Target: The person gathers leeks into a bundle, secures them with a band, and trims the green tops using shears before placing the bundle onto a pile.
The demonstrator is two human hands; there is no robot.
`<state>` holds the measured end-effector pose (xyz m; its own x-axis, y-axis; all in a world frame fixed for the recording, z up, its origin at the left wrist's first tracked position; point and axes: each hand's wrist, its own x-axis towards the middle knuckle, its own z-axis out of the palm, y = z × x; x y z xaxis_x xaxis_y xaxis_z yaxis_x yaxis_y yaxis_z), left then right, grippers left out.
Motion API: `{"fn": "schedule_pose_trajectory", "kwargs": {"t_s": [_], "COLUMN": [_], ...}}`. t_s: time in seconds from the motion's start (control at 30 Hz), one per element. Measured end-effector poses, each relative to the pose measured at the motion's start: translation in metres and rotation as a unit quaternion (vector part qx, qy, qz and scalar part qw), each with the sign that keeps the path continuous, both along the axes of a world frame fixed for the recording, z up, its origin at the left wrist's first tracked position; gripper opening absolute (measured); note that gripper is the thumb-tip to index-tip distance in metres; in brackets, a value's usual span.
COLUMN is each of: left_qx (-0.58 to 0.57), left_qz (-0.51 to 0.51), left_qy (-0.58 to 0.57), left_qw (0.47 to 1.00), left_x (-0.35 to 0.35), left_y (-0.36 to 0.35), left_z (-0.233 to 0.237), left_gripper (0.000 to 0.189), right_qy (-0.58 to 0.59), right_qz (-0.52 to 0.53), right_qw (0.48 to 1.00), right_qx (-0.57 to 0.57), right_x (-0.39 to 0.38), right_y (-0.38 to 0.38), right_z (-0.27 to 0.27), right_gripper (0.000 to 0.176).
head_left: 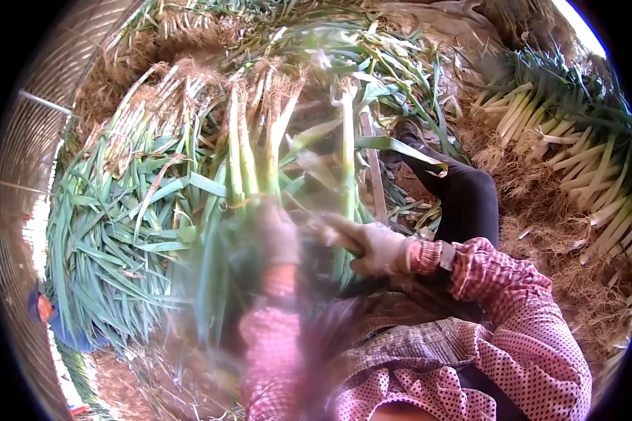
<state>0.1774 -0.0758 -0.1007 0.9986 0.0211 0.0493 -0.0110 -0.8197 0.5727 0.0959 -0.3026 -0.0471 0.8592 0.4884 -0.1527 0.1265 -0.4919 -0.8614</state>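
Several long green onions with white stalks and brown roots (242,144) lie in front of me, roots pointing away. My left hand (275,228), gloved and smeared by motion, is at the lower stalks of this group; its fingers cannot be made out. To its right my right hand (380,249), in a pale glove, has its fingers wrapped round a blurred stalk-like thing (337,231) that points toward my left hand. A single onion (347,147) stands out upright in view just beyond my right hand.
A large heap of onions (112,224) fills the left side. Trimmed onions (576,154) lie in a row at the right, beside piled roots (555,281). My bent leg (470,200) is right of centre. Another person (63,326) is at the far left edge.
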Motion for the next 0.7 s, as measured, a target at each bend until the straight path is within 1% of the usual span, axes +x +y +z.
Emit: {"fn": "schedule_pose_trajectory", "kwargs": {"t_s": [0.03,0.07,0.1,0.17,0.23,0.27,0.37,0.4,0.47,0.5,0.53,0.57,0.6,0.63,0.67,0.7], "left_qx": [0.043,0.086,0.144,0.257,0.270,0.278,0.320,0.253,0.211,0.185,0.147,0.078,0.088,0.098,0.125,0.163], "left_qz": [0.016,0.031,0.034,0.041,0.062,0.073,-0.039,-0.029,-0.026,-0.026,-0.017,-0.019,-0.023,-0.025,-0.050,-0.092], "left_qy": [-0.007,-0.015,0.018,0.086,0.092,0.094,0.104,0.118,0.054,0.025,0.041,0.008,0.027,0.042,0.114,0.219], "left_qw": [0.999,0.996,0.989,0.962,0.956,0.953,0.941,0.960,0.976,0.982,0.988,0.997,0.995,0.994,0.984,0.958], "left_x": [0.014,0.028,0.037,0.053,0.073,0.079,0.093,0.102,0.113,0.112,0.111,0.119,0.128,0.136,0.143,0.138], "left_y": [0.002,0.000,-0.006,-0.020,-0.020,-0.021,-0.018,-0.018,-0.038,-0.055,-0.088,-0.107,-0.116,-0.120,-0.111,-0.105], "left_z": [-0.001,0.001,0.005,0.014,0.003,0.007,0.025,0.020,0.016,0.015,0.033,0.025,0.013,0.002,-0.010,0.007], "left_gripper": [0.029,0.026,0.032,0.047,0.046,0.045,0.042,0.033,0.033,0.033,0.035,0.044,0.049,0.055,0.066,0.067], "right_qy": [0.004,0.032,0.051,0.050,0.050,0.056,0.071,0.071,0.058,0.048,0.016,-0.015,0.054,0.121,0.120,0.120], "right_qz": [0.001,-0.011,-0.027,-0.067,-0.114,-0.134,-0.140,-0.125,-0.092,-0.094,-0.126,-0.159,-0.180,-0.199,-0.217,-0.236], "right_qw": [1.000,0.999,0.998,0.996,0.992,0.989,0.987,0.987,0.987,0.986,0.982,0.977,0.976,0.969,0.966,0.962], "right_qx": [-0.007,-0.016,-0.025,-0.029,-0.020,-0.009,0.044,0.066,0.120,0.133,0.138,0.142,0.112,0.082,0.075,0.068], "right_x": [0.006,0.022,0.042,0.080,0.117,0.129,0.133,0.121,0.086,0.070,0.068,0.066,0.066,0.069,0.069,0.069], "right_y": [0.008,0.015,0.021,0.029,0.031,0.030,0.009,-0.005,-0.037,-0.051,-0.053,-0.054,-0.062,-0.070,-0.074,-0.077], "right_z": [-0.007,-0.008,-0.012,-0.025,-0.034,-0.033,-0.035,-0.033,-0.029,-0.034,-0.059,-0.083,-0.043,-0.019,-0.022,-0.019], "right_gripper": [0.095,0.095,0.095,0.095,0.096,0.096,0.096,0.096,0.097,0.097,0.097,0.098,0.097,0.097,0.097,0.097]}}
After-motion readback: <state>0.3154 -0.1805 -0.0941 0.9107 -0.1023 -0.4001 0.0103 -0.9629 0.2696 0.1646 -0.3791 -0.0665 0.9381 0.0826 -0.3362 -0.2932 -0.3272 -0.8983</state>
